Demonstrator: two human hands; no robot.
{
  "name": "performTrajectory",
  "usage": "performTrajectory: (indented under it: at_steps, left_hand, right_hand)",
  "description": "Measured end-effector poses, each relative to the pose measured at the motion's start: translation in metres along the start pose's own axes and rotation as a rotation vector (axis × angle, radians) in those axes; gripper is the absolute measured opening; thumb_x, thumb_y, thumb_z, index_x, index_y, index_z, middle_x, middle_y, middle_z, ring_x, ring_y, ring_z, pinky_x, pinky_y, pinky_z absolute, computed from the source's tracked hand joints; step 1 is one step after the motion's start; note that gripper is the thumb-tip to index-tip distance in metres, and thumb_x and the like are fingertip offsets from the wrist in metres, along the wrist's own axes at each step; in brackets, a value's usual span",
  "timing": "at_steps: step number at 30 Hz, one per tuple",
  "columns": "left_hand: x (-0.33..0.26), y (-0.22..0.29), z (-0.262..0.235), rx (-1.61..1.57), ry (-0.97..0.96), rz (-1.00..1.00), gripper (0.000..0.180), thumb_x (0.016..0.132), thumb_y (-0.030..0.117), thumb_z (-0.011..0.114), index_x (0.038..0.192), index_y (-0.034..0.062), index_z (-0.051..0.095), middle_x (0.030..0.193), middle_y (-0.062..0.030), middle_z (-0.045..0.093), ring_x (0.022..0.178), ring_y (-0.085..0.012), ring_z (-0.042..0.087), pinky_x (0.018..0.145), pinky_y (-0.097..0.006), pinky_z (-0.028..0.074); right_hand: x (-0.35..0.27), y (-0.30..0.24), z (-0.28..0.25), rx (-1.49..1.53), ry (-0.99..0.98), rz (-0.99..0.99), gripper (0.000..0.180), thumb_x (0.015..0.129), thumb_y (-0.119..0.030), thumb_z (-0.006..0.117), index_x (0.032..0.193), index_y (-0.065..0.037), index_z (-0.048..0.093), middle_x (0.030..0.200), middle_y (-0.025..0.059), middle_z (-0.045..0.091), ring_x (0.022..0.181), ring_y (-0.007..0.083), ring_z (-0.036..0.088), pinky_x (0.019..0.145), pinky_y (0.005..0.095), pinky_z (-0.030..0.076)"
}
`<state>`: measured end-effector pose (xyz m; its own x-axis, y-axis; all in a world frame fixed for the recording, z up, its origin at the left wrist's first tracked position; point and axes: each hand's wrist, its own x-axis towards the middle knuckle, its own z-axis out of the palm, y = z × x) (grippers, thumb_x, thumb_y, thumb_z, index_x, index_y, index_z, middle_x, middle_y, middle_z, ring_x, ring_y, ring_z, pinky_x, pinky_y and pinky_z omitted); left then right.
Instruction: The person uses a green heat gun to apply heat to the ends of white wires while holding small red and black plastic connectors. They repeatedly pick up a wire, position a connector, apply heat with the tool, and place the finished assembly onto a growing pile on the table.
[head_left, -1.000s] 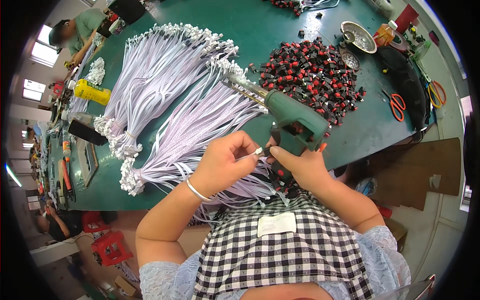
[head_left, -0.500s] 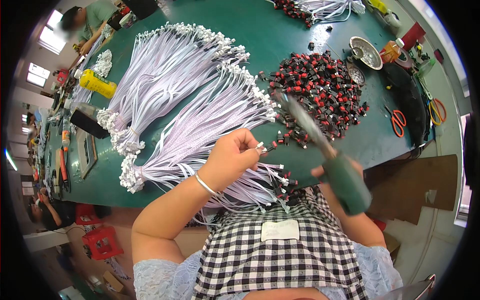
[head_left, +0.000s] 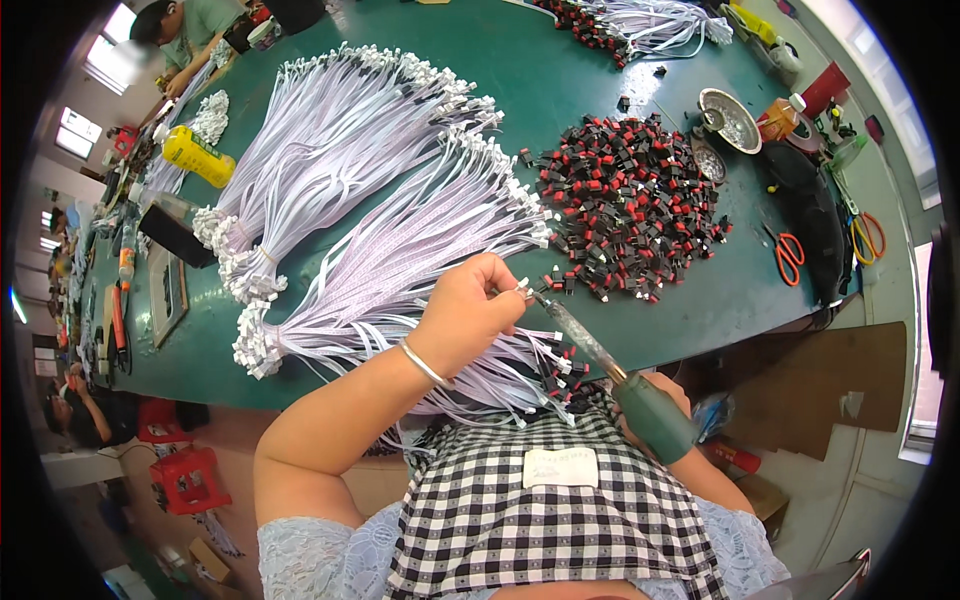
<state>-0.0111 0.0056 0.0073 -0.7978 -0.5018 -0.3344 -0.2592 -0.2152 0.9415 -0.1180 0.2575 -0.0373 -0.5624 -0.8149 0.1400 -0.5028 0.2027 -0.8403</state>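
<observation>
My left hand [head_left: 472, 305] is closed in a pinch on a small white connector [head_left: 523, 287], above the front of the table. My right hand [head_left: 668, 388] is wrapped round the green handle of a soldering iron [head_left: 655, 418], partly hidden behind it. The iron's tip reaches up to the connector at my left fingertips; whether they touch is too small to tell. Under my left forearm lies a bundle of flat white ribbon cables [head_left: 380, 245]. Small black-and-red plugs [head_left: 565, 375] sit at the cable ends nearest me.
A heap of black-and-red plugs [head_left: 630, 205] spreads beyond my hands. Another cable bundle [head_left: 330, 160] lies at the far left. At the right are a metal bowl [head_left: 742, 135], orange-handled scissors [head_left: 790, 258] and a bottle [head_left: 780, 118]. Another person [head_left: 195, 40] works at the far left.
The soldering iron has swung down and left, its tip now at my left fingertips rather than above the plug heap. My left hand has stayed nearly in place.
</observation>
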Motion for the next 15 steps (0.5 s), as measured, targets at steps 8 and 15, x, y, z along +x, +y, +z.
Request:
performTrajectory:
  at_steps: [8,15]
  left_hand:
    - [0.0,0.0,0.002,0.046,0.013,0.003,0.009,0.077,0.006,0.057,0.075,0.0012,0.049,0.069,-0.0042,0.054,0.054,-0.0066,0.047,0.048,-0.02,0.039]
    - [0.003,0.002,0.003,0.052,0.001,-0.011,0.008,0.078,0.006,0.057,0.077,0.0017,0.05,0.07,-0.0035,0.054,0.054,-0.0064,0.047,0.049,-0.02,0.039]
  right_hand:
    - [-0.001,0.013,0.0,-0.154,-0.031,-0.181,0.022,0.064,-0.003,0.06,0.085,-0.005,0.059,0.066,0.0037,0.06,0.06,0.013,0.06,0.057,0.0238,0.047]
    - [-0.005,0.009,-0.006,0.075,-0.084,-0.058,0.035,0.071,-0.017,0.067,0.098,-0.002,0.052,0.083,0.0062,0.061,0.071,0.0183,0.061,0.064,0.0275,0.048]
